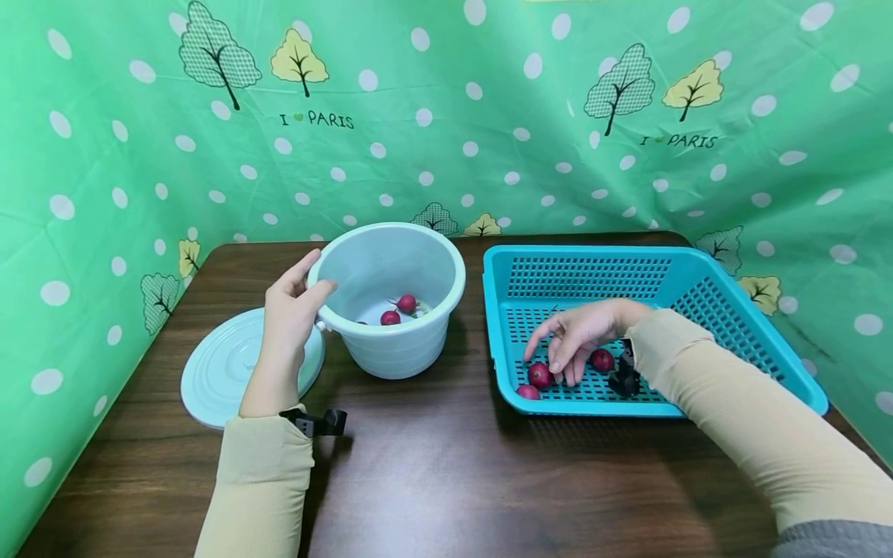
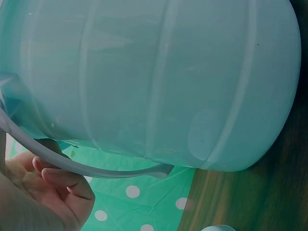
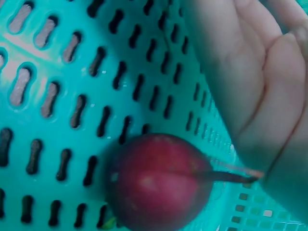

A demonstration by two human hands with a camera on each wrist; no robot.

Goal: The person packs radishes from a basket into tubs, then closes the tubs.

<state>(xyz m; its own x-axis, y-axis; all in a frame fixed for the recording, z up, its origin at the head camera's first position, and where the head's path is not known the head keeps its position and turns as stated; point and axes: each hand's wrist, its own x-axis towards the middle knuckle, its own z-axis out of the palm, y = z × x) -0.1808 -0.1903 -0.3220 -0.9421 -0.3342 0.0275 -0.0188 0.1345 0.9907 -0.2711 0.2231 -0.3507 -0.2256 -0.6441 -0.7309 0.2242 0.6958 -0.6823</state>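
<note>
The blue slotted basket [image 1: 593,408] sits at 3 o'clock from the pale bucket [image 1: 398,353] and shows three radishes [image 1: 539,375]: two toward its 8 o'clock corner, one nearer the middle. The bucket holds two more, at 5 and 6 o'clock inside. At 8 o'clock from the bucket lies the round lid [image 1: 223,372]. The left hand [image 1: 287,325] grips the bucket's rim at 9 o'clock, thumb inside, fingers outside. The right hand [image 1: 582,333] is in the basket, fingers loosely bent; whether they touch a radish I cannot tell. The radishes look round and deep red.
</note>
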